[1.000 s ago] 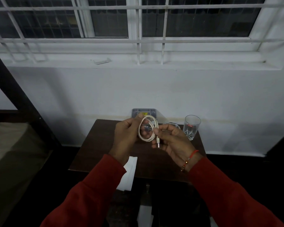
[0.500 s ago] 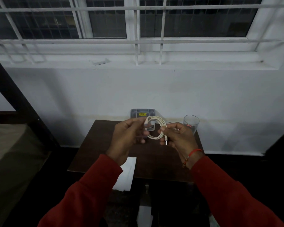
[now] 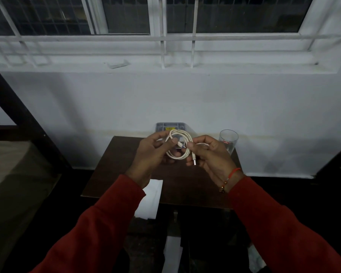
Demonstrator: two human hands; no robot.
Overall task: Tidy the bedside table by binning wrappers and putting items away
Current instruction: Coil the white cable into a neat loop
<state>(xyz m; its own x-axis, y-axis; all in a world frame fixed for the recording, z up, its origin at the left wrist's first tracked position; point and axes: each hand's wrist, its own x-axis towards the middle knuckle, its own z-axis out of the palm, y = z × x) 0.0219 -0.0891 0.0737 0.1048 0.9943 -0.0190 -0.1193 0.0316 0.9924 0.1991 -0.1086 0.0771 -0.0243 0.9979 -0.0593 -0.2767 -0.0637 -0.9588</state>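
A white charging cable (image 3: pixel 182 154) is wound into a small coil that both my hands hold above the dark wooden bedside table (image 3: pixel 116 170). My left hand (image 3: pixel 152 152) pinches the coil's left side. My right hand (image 3: pixel 209 154) grips the right side, and the cable's plug end hangs down below its thumb. A white paper wrapper (image 3: pixel 151 198) lies over the table's front edge, partly under my left sleeve. A grey box (image 3: pixel 170 127) with a yellow label stands at the table's back edge, mostly hidden behind the coil.
A clear drinking glass (image 3: pixel 228 140) stands at the table's back right corner. The white wall is right behind the table, with a barred window and sill above. A dark bed frame (image 3: pixel 22 119) and mattress are on the left. White paper (image 3: pixel 171 253) lies on the floor.
The coil and both hands have drifted slightly right and away from me, over the grey box. My right hand has shifted its grip on the coil, and the plug end now hangs lower.
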